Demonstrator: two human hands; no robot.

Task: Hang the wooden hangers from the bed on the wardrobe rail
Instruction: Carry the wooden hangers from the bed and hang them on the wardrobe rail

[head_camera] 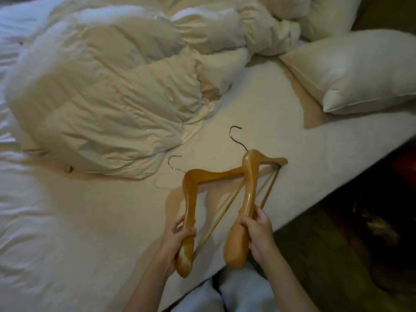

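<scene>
Two wooden hangers with metal hooks are held just over the near edge of the bed (281, 122). My left hand (177, 242) grips the near shoulder end of the left hanger (191, 199), whose hook points up and left. My right hand (258, 230) holds the near arm of the right hanger (248, 194), its hook pointing away from me. The far arms of the two hangers cross each other. No wardrobe rail is in view.
A crumpled cream duvet (108, 97) fills the left and middle of the bed. A white pillow (360, 70) lies at the right, another behind it. Dark floor (337, 233) runs along the bed's right side. My light trouser legs (225, 296) touch the mattress edge.
</scene>
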